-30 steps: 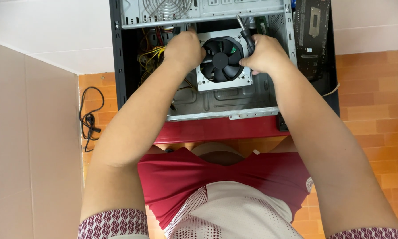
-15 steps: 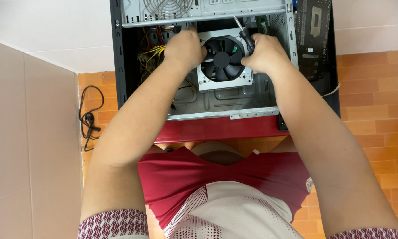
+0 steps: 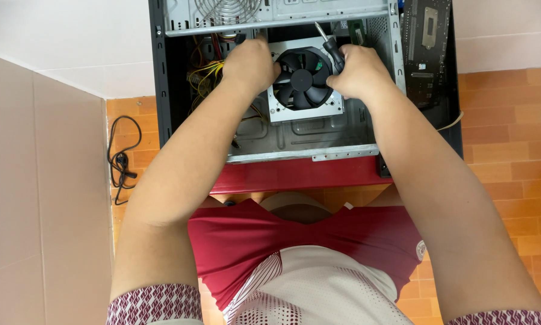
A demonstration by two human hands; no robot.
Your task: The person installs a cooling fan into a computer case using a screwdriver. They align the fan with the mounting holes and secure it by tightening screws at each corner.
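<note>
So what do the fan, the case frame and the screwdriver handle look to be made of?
Fan: black plastic, matte blades in a pale square frame. Case frame: bare sheet metal, dull grey with stamped ribs and holes. Screwdriver in the right hand: dark handle, probably plastic or rubber, with a shiny metal shaft.

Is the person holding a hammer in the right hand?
No, the right hand grips a black-handled screwdriver beside the black fan in the open computer case.

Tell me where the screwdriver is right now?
In the head view, the screwdriver is in the right hand, at the upper right corner of the black fan.
</note>
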